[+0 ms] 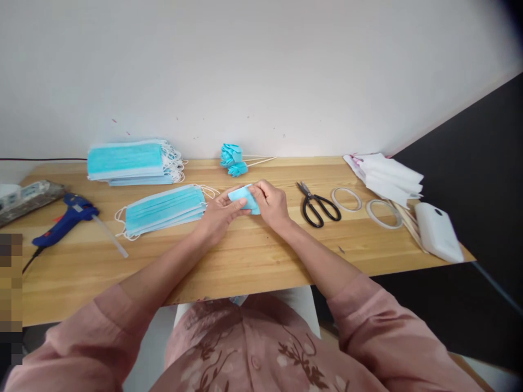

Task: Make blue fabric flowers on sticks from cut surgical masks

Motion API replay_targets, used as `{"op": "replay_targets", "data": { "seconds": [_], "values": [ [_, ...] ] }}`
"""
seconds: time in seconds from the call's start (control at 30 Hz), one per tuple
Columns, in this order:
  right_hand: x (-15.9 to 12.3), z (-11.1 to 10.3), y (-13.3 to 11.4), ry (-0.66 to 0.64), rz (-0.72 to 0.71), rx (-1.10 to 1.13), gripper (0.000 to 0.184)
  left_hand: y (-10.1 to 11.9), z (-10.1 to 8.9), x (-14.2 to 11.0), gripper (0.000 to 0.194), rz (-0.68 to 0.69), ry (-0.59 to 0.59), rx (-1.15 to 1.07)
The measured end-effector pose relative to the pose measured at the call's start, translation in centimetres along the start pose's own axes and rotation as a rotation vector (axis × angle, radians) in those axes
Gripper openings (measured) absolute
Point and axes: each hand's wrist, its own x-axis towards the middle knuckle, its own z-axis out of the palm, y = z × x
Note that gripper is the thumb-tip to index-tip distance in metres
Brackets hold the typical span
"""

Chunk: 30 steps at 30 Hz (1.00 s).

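Note:
Between my two hands, above the middle of the wooden table, is a small piece of light blue mask fabric (241,194). My left hand (223,214) pinches its left and lower part, with the thumb on top. At its right end the fingers of my right hand (270,204) are closed on it. A short stack of blue face masks (165,209) lies just left of my left hand. Black-handled scissors (316,204) rest to the right of my right hand. Behind my hands lie blue folded flowers (232,158) on thin sticks.
A taller mask stack (126,160) sits at the back left. On the left are a blue glue gun (67,218) and a power strip (32,198). To the right lie two rolls of tape (346,199), white sheets (388,177), thin sticks (411,226) and a white device (439,232).

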Motion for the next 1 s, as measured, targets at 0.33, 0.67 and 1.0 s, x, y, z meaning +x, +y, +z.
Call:
{"op": "replay_targets", "data": {
  "seconds": [0.33,0.67,1.0],
  "values": [
    [0.8,-1.5,-0.2,-0.023,-0.048,-0.215,0.027,0.4,-0.6,0.4,0.024,-0.047,0.058,0.056],
    [-0.1,-11.8,1.1,-0.308,0.267,-1.014,0.035,1.8,-1.4,1.2,0.012,-0.014,0.181,-0.163],
    [-3.6,-11.8,2.8,-0.319,0.303,-1.020,0.037,2.0,-1.6,1.5,0.014,-0.051,0.229,-0.228]
  ]
}}
